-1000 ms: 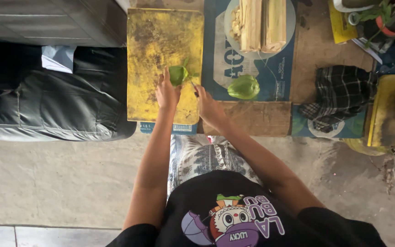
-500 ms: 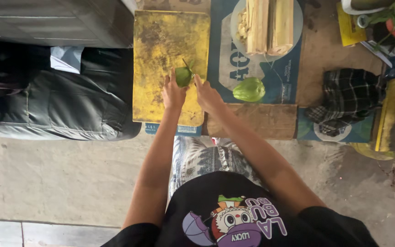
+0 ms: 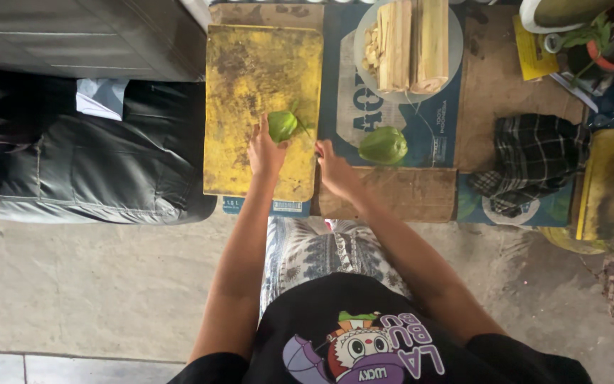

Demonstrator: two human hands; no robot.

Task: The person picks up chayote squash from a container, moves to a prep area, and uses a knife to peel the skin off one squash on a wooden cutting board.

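Observation:
A green fruit piece point(image 3: 282, 125) lies on a worn yellow cutting board point(image 3: 250, 71). My left hand point(image 3: 264, 153) rests on the board with its fingertips pressing the near side of the piece. My right hand point(image 3: 334, 169) sits at the board's right edge, closed around a thin knife point(image 3: 303, 122). The blade is seen edge-on and reaches to the fruit piece. A second, whole green fruit point(image 3: 383, 146) lies to the right on a blue printed mat point(image 3: 349, 107).
A white plate point(image 3: 456, 28) of pale cut stalks stands behind the whole fruit. A cardboard sheet point(image 3: 392, 195), a checked cloth point(image 3: 534, 163) and another yellow board point(image 3: 609, 185) lie at right. A black cushion point(image 3: 87, 171) is left of the board. Concrete floor below.
My right hand closed in on the fruit piece, then drew back a little toward the board's right edge. The left hand stays on the piece.

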